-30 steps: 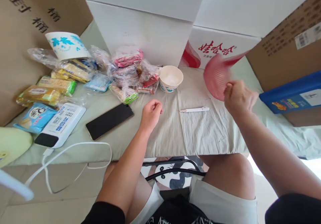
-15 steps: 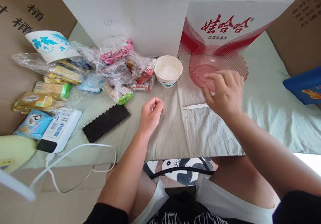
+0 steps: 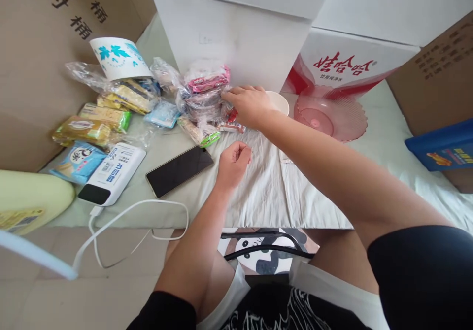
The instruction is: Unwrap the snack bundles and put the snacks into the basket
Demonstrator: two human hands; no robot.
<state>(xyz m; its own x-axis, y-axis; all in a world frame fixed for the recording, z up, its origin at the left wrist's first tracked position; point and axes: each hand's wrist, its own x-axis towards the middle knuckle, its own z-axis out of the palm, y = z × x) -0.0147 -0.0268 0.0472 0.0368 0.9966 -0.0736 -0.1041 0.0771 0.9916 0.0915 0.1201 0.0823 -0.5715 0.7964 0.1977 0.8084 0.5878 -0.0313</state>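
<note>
My right hand (image 3: 248,104) reaches over the right side of a heap of wrapped snacks (image 3: 203,104), its fingers stretched across a red snack packet (image 3: 231,116). The thumb is mostly hidden, and no packet is lifted. Behind that hand stands a white paper bowl (image 3: 280,102), partly covered by the wrist. My left hand (image 3: 235,158) rests on the cloth as a loose fist, with nothing visible in it. Left of it lies a black smartphone (image 3: 180,171). Under my right forearm, one end of a thin white strip (image 3: 287,161) shows.
A pink ribbed clear bowl (image 3: 332,118) sits at the back right, before white boxes (image 3: 236,39). An upside-down patterned paper bowl (image 3: 120,59) lies on snacks at left. Near the front left are a white power bank (image 3: 120,170) with a cable (image 3: 148,202) and a yellow bottle (image 3: 37,197).
My right hand has moved left from beside the pink bowl to the snack heap. My left hand stays a fist on the cloth. The camera view has shifted left.
</note>
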